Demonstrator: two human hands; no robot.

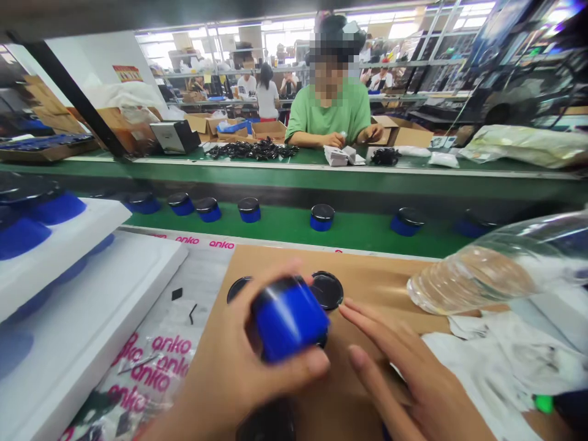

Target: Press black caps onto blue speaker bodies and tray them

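- Clenched, our left hand (225,361) gripped a blue black-topped canister (287,318);
- our right hand (413,373) was open, just beside a black disc (326,290) on brown cardboard (376,275);

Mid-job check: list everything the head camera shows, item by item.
Blue cylinder with black top: 1, blue and black, in left hand.
Flat round black discs: at least 2, black, on brown cardboard sheet.
Blue cylinders with black tops: 7, blue and black, on green conveyor belt.
Crumpled clear plastic film: 1, clear, right of cardboard.
Co-worker: 1, green shirt, across belt.
Left hand: holding cylinder.
Right hand: open, beside cylinder.
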